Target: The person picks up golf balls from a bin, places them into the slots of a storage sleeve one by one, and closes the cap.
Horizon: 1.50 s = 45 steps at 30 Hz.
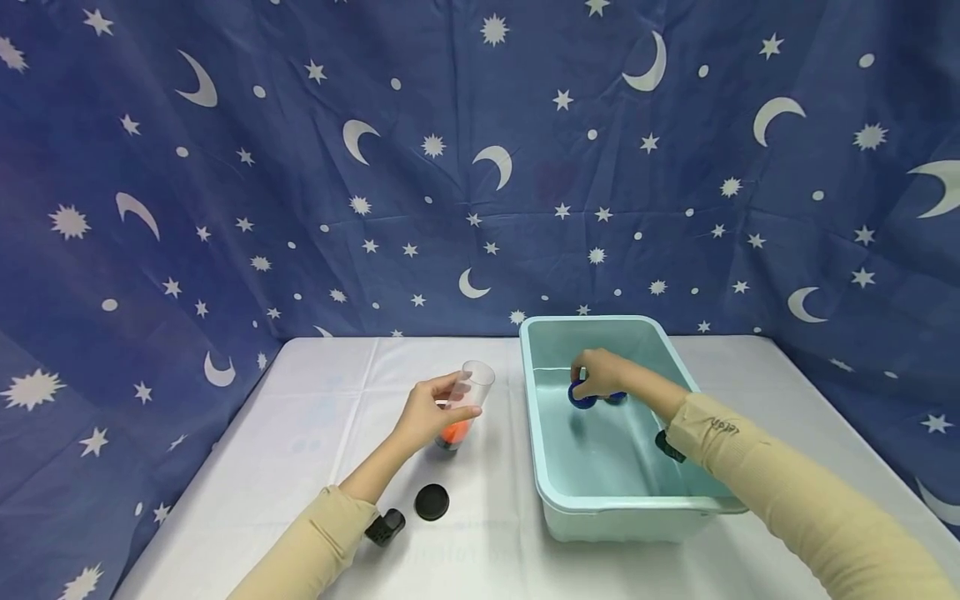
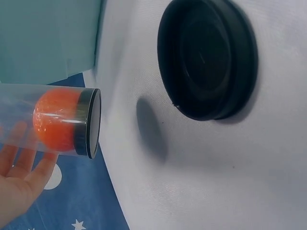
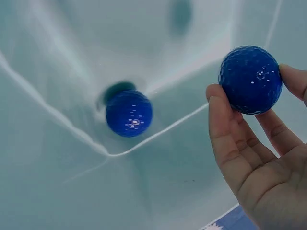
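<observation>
Blue dimpled ball (image 3: 250, 80) pinched in the right hand (image 1: 604, 372) inside the pale teal plastic tub (image 1: 622, 523), right of centre; clear plastic tube (image 1: 476, 382) containing an orange ball (image 2: 55, 120), held tilted in the left hand (image 1: 422, 418), near centre. Looks like ball-gathering; probably calls next for keeping the pinch and lifting clear of the tub.

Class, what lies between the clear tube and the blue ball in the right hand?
The head view shows a strip of white cloth, then the bin's left rim and some bare interior.
</observation>
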Motion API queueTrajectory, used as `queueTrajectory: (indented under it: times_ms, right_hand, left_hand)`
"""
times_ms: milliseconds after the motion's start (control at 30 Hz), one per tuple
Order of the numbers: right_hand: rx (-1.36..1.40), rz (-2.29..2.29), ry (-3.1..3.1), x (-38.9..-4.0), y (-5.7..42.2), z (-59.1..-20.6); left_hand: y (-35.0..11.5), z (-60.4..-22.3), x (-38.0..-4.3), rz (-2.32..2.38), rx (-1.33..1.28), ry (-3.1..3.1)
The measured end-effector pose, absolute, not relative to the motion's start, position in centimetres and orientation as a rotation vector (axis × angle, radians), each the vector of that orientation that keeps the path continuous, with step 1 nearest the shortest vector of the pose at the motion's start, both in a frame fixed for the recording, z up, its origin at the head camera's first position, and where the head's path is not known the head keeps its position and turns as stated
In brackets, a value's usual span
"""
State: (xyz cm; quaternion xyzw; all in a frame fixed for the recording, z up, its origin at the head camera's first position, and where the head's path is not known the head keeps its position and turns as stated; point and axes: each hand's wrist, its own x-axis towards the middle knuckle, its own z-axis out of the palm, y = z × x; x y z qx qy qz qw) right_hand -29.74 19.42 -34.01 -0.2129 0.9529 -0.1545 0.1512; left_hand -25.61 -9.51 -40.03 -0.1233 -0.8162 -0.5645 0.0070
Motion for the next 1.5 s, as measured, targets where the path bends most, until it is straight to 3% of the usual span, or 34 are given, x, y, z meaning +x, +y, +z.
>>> queueTrajectory:
  times_ms: [967, 1500]
  right_hand:
    - [-0.612, -0.957, 2.729, -28.8, 18.8, -26.4]
    - [-0.823, -1.08, 2.773, -27.9, 17.4, -26.1]
  left_hand:
    - [-9.2, -39.0, -25.8, -1.771, -0.42, -2.527]
    - [-7.9, -38.0, -25.6, -1.808, -0.44, -2.504]
